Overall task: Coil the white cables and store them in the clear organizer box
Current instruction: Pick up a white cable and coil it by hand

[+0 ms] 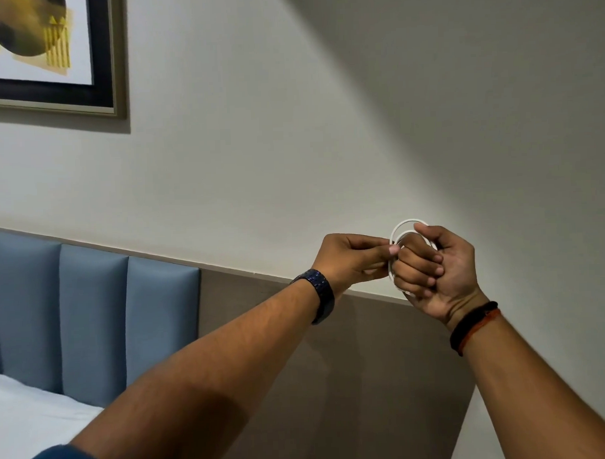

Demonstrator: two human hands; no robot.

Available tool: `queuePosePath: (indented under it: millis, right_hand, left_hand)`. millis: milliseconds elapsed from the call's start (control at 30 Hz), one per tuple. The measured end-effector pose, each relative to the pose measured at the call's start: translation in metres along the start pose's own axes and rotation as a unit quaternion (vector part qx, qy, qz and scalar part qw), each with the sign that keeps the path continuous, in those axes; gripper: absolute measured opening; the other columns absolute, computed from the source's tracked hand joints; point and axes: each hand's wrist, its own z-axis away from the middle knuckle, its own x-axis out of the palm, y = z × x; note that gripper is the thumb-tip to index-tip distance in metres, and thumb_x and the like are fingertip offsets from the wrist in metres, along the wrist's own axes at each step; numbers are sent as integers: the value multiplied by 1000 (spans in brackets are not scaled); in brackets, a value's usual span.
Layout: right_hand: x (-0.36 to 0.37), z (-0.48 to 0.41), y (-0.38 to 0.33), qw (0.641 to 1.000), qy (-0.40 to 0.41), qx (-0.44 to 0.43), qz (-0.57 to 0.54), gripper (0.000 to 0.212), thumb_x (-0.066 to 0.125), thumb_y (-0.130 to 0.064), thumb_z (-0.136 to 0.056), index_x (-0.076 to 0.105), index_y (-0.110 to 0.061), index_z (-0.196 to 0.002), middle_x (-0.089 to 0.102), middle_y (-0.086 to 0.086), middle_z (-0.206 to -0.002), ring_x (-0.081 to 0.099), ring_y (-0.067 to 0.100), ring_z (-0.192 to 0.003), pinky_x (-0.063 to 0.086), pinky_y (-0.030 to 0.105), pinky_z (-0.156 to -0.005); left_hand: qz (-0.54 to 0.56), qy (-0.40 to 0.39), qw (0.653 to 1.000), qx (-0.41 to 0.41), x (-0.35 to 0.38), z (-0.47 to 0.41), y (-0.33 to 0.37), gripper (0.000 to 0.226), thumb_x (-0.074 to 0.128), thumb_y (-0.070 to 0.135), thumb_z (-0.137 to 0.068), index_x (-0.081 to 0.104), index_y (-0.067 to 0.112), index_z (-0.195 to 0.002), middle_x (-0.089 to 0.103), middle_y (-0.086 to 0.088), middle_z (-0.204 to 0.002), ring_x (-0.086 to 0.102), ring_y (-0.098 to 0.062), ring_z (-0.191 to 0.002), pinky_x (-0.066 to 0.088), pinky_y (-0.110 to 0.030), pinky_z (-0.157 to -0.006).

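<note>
Your right hand (433,273) is raised before the wall (324,108), fingers curled into the palm. The white cable (402,223) is wound in loops round them, and the thumb presses on top of the coil. Your left hand (350,258) meets it from the left, thumb and forefinger pinching the cable just beside the right knuckles. A dark watch (318,294) sits on the left wrist, thread bands (474,324) on the right. A blue padded headboard (91,315) and white bedding (26,410) lie lower left; a framed picture (48,49) hangs upper left.
</note>
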Motion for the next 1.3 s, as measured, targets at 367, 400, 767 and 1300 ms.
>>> queuePosePath:
  millis: [367,400,767,1300]
  right_hand:
    - [1,2,-3,994,49,35,96,44,46,-26,-89,38,-16,-48,31,-4,-38,41,13,-42,40,23,-37]
    - [1,3,-3,990,58,34,120,43,49,-28,-91,42,-15,-50,33,-4,-40,44,14,-46,43,24,-42]
    - [-6,3,6,809,263,-98,517,40,44,-39,-96,56,-15,-67,54,-2,-57,53,19,-62,43,33,-63]
    - [-1,-1,16,726,319,-130,594,39,34,-39,-99,51,-11,-78,59,8,-73,55,18,-62,41,27,-52]
  left_hand:
    - [-165,57,981,86,-4,-3,-2,7,69,0,-75,72,6,-73,69,0,-61,66,-10,-55,54,-19,-56]
    - [-169,59,980,88,-5,-4,-3,5,70,1,-76,73,5,-74,69,-3,-63,66,-10,-55,55,-19,-57]
    - [-170,105,978,65,-12,-10,-5,5,71,6,-77,74,10,-80,74,-6,-73,72,-20,-67,60,-30,-67]
    - [-43,128,991,-4,8,-2,-3,39,71,-7,-74,66,6,-110,72,-8,-80,70,-16,-70,58,-27,-70]
